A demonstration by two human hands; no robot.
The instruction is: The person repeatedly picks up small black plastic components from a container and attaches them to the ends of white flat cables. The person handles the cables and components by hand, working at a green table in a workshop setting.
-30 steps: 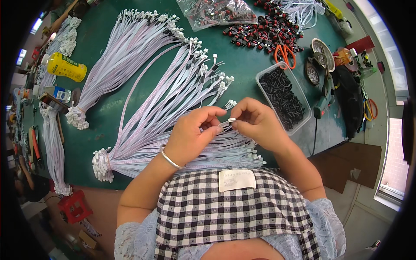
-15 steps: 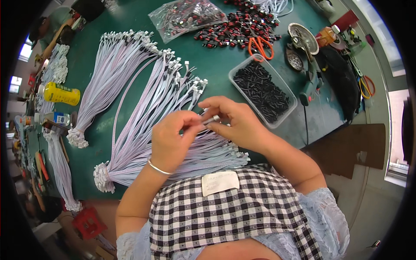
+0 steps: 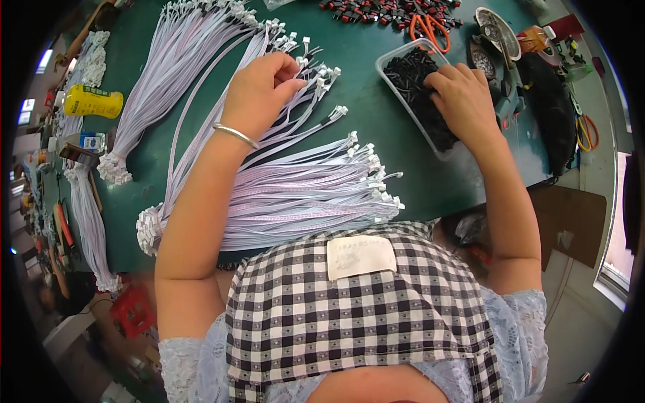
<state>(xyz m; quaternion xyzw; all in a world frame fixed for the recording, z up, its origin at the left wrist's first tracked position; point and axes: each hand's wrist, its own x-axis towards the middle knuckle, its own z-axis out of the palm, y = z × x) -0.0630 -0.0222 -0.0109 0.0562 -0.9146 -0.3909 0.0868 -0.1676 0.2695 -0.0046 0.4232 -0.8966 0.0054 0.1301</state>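
My left hand (image 3: 261, 94) is over the connector ends of a fan of flat white cables (image 3: 275, 185). Its fingers are curled, with a gap between thumb and forefinger and nothing visible between them. White plugs (image 3: 334, 75) with short black sleeves lie just beside its fingertips. My right hand (image 3: 465, 101) reaches into a clear plastic tub (image 3: 410, 115) of short black tubes (image 3: 410, 70). Its fingers bend down together among the tubes, and what the fingertips pinch is hidden. The nearer cables end in white plugs (image 3: 386, 201) without visible black sleeves.
Another cable bundle (image 3: 178, 60) lies at the left, beside a yellow bottle (image 3: 94, 101). Orange-handled scissors (image 3: 430, 30) and red-and-black parts (image 3: 376, 10) lie at the back. Metal dishes (image 3: 498, 32) and a hot glue gun (image 3: 510, 101) are at the right.
My hands have parted from close together in the middle. The left moved up and left over the cable ends, the right moved right into the tub. The view has shifted slightly.
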